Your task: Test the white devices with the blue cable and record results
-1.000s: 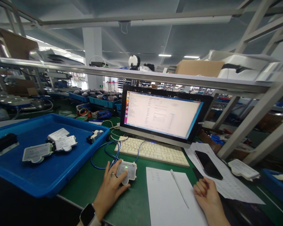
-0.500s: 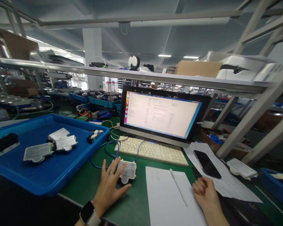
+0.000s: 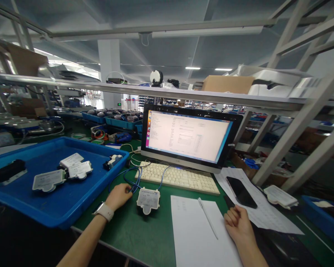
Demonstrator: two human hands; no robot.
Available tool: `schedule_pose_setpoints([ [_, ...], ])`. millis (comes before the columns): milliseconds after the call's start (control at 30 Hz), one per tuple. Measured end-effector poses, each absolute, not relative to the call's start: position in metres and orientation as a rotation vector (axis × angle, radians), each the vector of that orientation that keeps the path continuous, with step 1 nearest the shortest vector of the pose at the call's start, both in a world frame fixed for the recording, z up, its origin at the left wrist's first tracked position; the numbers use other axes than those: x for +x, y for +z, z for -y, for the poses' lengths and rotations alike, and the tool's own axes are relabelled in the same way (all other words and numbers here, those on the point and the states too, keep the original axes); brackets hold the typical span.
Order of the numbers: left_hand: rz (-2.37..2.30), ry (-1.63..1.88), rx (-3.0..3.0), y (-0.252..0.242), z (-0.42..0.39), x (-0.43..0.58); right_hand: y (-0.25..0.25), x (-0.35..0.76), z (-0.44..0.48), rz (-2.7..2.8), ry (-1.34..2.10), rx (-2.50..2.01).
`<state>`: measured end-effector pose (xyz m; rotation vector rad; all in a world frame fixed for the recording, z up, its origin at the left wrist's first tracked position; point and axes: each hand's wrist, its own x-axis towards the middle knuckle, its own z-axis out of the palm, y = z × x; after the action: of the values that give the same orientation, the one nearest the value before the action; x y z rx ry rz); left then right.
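My left hand (image 3: 119,197), with a watch on the wrist, is closed on a blue cable (image 3: 139,180) just left of a white-topped electronic module (image 3: 148,199). The exact spot of the grip is partly hidden by my fingers. The module lies label up on the green bench, and a blue lead reaches its upper edge. My right hand (image 3: 238,223) rests curled in a loose fist at the right edge of a white sheet of paper (image 3: 187,226), with nothing seen in it. A white pen (image 3: 208,218) lies on that sheet.
A blue tray (image 3: 58,212) with several modules stands at left. Behind my hands are a cream keyboard (image 3: 180,178) and a lit monitor (image 3: 186,135). At right, a black phone (image 3: 241,192) lies on printed papers, near another module (image 3: 280,196). A shelf (image 3: 167,92) crosses overhead.
My left hand has moved left and back from over the module, its spread fingers closing on the blue cable. The module is now uncovered. My right hand stays curled by the paper.
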<state>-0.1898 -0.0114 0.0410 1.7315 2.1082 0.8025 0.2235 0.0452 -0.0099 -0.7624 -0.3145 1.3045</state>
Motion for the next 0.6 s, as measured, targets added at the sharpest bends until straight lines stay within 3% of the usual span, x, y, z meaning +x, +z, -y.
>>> schedule_pose_setpoints([
  [267, -1.670, 1.202, 1.771, 0.058, 0.025, -0.174, -0.009, 0.222, -0.046, 0.316, 1.314, -0.759],
  [600, -1.557, 1.402, 1.742, 0.042, 0.029, -0.152, -0.009, 0.223, -0.043, 0.324, 1.337, -0.761],
])
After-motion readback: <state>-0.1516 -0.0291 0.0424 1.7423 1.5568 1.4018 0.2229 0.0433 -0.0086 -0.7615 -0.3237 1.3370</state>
